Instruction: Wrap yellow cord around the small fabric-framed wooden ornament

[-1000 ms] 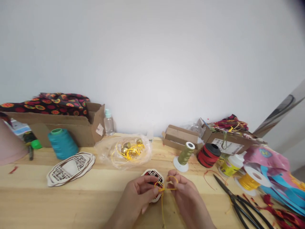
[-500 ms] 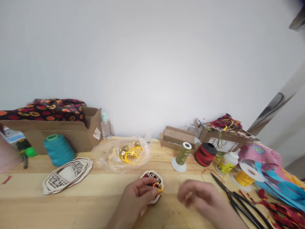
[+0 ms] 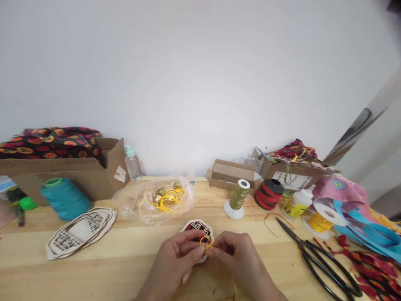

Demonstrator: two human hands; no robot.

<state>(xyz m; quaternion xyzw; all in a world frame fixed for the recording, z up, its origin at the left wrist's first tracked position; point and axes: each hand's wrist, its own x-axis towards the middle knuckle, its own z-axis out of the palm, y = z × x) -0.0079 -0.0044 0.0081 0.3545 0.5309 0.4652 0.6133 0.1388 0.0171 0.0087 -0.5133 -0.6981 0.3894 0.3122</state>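
Low in the middle of the head view, my left hand (image 3: 181,255) pinches a loop of yellow cord (image 3: 203,241) against a small wooden lattice plaque (image 3: 196,225) with a dark red backing. From the other side my right hand (image 3: 236,255) pinches the same cord, thumb and fingertips together, close to my left fingertips. A length of the cord trails down below my right hand. My fingers hide the plaque's lower part.
Black scissors (image 3: 313,255) lie at right, near a glue bottle (image 3: 297,203) and a yellow cord spool (image 3: 322,220). Behind are an olive thread spool (image 3: 238,196) and a red-black roll (image 3: 269,194). Leftward: lattice pieces (image 3: 77,234), a teal thread cone (image 3: 67,198), brass bells (image 3: 160,191) in a plastic bag.
My right hand has come left from beside the scissors and closed on the yellow cord next to my left hand. The left hand keeps its hold. The view has shifted slightly.
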